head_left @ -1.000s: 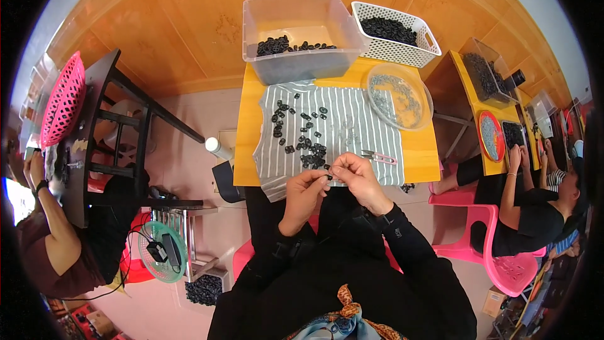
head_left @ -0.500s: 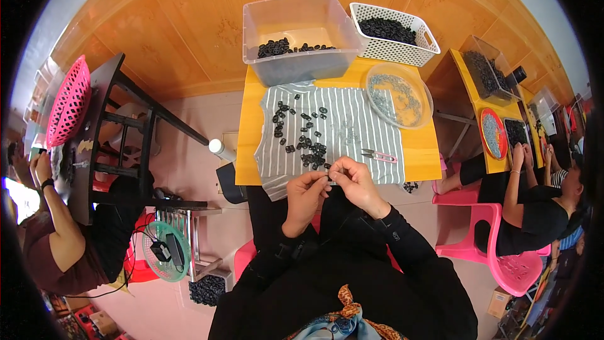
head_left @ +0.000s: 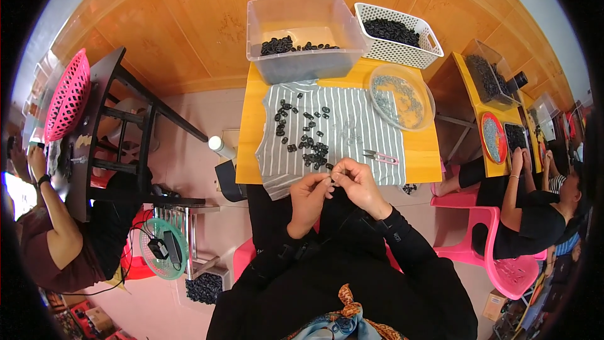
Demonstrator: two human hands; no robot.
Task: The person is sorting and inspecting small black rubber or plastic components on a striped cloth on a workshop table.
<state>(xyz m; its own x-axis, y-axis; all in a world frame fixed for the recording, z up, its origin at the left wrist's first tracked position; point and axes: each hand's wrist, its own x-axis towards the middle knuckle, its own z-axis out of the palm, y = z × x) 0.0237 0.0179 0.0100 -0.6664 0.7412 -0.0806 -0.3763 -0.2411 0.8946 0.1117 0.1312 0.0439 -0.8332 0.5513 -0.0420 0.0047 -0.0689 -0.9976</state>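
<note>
At the near edge of the table my left hand [head_left: 307,203] and my right hand [head_left: 360,187] meet fingertip to fingertip. Both are closed in a pinch around something too small to make out. Just beyond them, small black oval pieces [head_left: 315,155] lie heaped and scattered on a grey striped cloth [head_left: 352,97]. A sparse patch of tiny clear or silvery bits [head_left: 353,133] lies on the cloth to their right. Thread snips [head_left: 381,157] with a pink handle rest beyond my right hand.
A clear plastic bin [head_left: 306,66] and a white perforated basket [head_left: 402,54], both holding black pieces, stand at the back. A round tray [head_left: 430,108] of small silvery bits sits at the right. People work at both sides; a white-capped bottle [head_left: 216,143] stands left of the table.
My hands stay pinched together in nearly the same place, with slight finger movement. The whole view has shifted a little; the things on the cloth look unmoved.
</note>
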